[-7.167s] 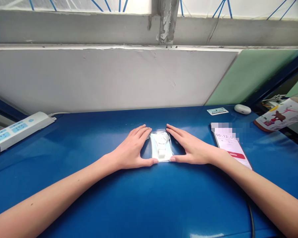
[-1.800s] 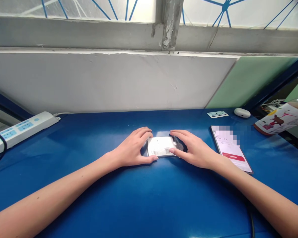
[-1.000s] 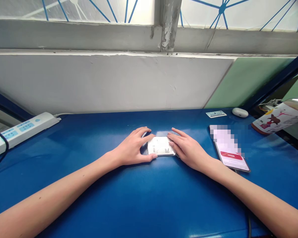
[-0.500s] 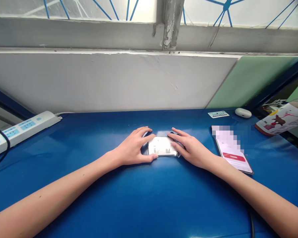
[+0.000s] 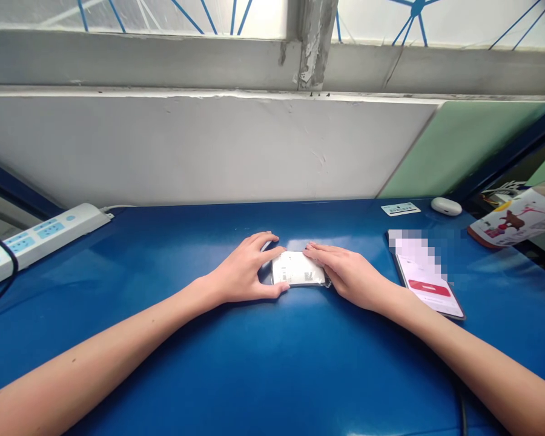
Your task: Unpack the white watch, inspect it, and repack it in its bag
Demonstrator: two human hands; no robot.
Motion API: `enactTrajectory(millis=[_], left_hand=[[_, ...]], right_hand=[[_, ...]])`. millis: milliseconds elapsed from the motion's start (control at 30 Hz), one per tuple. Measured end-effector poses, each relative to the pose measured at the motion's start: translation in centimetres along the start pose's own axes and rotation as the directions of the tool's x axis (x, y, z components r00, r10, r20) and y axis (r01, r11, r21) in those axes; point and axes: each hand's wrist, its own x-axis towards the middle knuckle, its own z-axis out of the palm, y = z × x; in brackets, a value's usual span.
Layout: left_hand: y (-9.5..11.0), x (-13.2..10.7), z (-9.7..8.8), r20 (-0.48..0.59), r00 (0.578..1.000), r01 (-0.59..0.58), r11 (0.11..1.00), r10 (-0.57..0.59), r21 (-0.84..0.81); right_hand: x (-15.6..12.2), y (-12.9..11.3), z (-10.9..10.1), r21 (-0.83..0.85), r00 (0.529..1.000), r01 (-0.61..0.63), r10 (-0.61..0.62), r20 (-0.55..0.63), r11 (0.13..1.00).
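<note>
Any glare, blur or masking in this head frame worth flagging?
Head view: sharp on the small white plastic packet, left hand and right hand; soft window sheen on the glossy blue table; pixelated patch over the top of the black-edged phone.

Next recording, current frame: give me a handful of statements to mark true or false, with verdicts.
1. The left hand and right hand both touch the white packet. True.
2. The left hand holds the phone. False: the phone lies untouched, to the right of the right hand.
3. A power strip lies at the left edge of the blue table. True.
4. The packet is lifted off the table. False: it lies flat on it.
5. The earbud case sits beside the power strip. False: the earbud case is at the far right.
</note>
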Motion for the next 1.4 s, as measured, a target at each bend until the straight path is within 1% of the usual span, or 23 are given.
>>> enactTrajectory(millis=[133,233,300,367,467,533,567,667,800,900,1033,1233,1400], left_hand=[[-0.1,0.1,0.1,-0.012,1.000,-0.014,1.000,0.014,0.002],[-0.2,0.2,0.1,-0.015,1.000,-0.022,1.000,0.022,0.012],[-0.2,0.2,0.1,-0.017,0.999,-0.030,0.999,0.030,0.014],[-0.3,0.1,0.1,-0.032,0.998,-0.052,0.999,0.052,0.003],[-0.2,0.1,0.1,-0.079,0.994,-0.074,0.997,0.074,-0.002],[-0.2,0.1,0.1,-0.101,0.992,-0.072,0.997,0.072,0.005],[-0.1,0.1,0.1,-0.106,0.992,-0.071,0.997,0.071,0.007],[0.0,0.1,0.2,-0.109,0.991,-0.076,0.997,0.076,0.005],[0.0,0.1,0.1,-0.108,0.990,-0.084,0.996,0.085,0.007],[0.1,0.1,-0.1,-0.078,0.990,-0.117,0.993,0.116,-0.004],[0.3,0.1,-0.3,-0.020,0.989,-0.146,0.989,0.145,-0.023],[0.2,0.1,-0.4,0.042,0.993,-0.110,0.994,0.111,-0.005],[0.1,0.1,-0.1,0.022,0.994,-0.106,0.994,0.106,0.001]], right_hand=[[0.0,0.3,-0.1,0.049,1.000,-0.031,0.031,0.004,0.998],[0.1,0.3,-0.3,0.170,0.997,-0.077,0.078,0.002,0.982],[0.1,0.4,-0.3,0.217,0.998,-0.067,0.068,0.001,0.974],[0.1,0.6,-0.4,0.191,0.999,-0.015,0.021,-0.029,0.981],[0.1,1.2,-0.7,0.064,0.989,0.076,-0.067,-0.134,0.995],[0.1,1.6,-1.1,-0.023,0.978,0.105,-0.108,-0.181,0.994],[0.1,1.8,-1.3,-0.052,0.975,0.109,-0.117,-0.187,0.993],[0.0,2.2,-1.8,-0.100,0.979,0.100,-0.116,-0.167,0.990],[0.0,2.2,-1.7,-0.137,0.984,0.110,-0.128,-0.123,0.984],[-0.1,2.0,-1.4,-0.135,0.988,0.110,-0.123,-0.090,0.985],[-0.1,1.6,-1.4,-0.128,0.997,0.065,-0.070,-0.035,0.990],[0.0,1.2,-1.7,-0.139,0.999,0.049,-0.051,-0.015,0.989],[0.0,1.0,-1.7,-0.195,0.998,0.063,-0.065,-0.004,0.979]])
